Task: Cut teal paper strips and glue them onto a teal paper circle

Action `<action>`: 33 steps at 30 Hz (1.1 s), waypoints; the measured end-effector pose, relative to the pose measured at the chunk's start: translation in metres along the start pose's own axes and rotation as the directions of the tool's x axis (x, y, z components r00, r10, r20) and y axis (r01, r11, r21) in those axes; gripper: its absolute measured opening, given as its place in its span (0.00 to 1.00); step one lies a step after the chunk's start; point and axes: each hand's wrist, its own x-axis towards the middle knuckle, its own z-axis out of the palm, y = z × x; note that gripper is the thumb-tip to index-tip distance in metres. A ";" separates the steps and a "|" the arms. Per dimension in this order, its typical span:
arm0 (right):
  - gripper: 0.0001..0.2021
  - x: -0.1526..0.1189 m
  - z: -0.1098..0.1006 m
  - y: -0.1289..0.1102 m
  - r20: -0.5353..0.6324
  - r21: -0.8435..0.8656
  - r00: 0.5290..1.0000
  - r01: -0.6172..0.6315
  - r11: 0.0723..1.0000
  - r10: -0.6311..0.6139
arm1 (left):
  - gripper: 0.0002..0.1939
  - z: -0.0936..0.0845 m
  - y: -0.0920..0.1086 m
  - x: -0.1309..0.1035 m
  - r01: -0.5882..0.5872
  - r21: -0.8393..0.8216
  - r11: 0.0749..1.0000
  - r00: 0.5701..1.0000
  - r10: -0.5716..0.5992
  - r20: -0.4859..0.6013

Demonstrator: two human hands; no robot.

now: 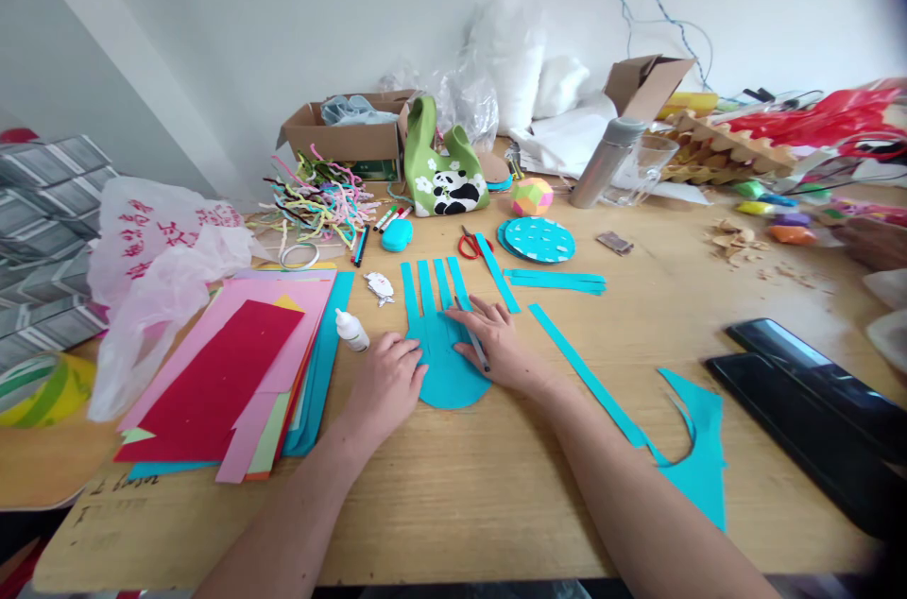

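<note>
A blue paper disc (453, 384) lies flat on the table with several blue strips (425, 282) laid over it, pointing away from me. My left hand (386, 382) rests at the disc's left edge, its fingers bent and pressed together; whether they grip anything is hidden. My right hand (500, 344) is on the disc's right side, with a dark pen (472, 334) held between thumb and fingers. A white glue bottle (352, 331) stands tilted or lies just beyond my left hand. Red-handled scissors (473, 245) lie beyond the strips, beside a loose blue strip (497, 273).
Coloured paper sheets (219, 382) are stacked at the left. Blue strips (556, 281) and a cut blue offcut (698, 448) lie to the right, near black phone-like devices (800, 429). Farther back are patterned blue discs (539, 239), a panda bag (446, 174) and a metal bottle (607, 162).
</note>
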 end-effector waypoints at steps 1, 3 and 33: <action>0.24 0.000 0.000 0.000 -0.003 -0.001 1.000 0.001 1.000 -0.001 | 0.11 0.000 0.000 0.000 0.001 -0.003 1.000 1.000 -0.001 -0.002; 0.24 0.000 0.001 0.001 -0.008 -0.005 1.000 0.006 1.000 -0.006 | 0.11 0.000 0.000 0.000 0.000 -0.007 1.000 1.000 0.000 -0.007; 0.22 0.001 -0.008 -0.024 0.025 0.104 0.983 0.178 0.978 -0.182 | 0.16 -0.004 -0.003 -0.001 -0.017 0.018 1.000 1.000 0.017 0.017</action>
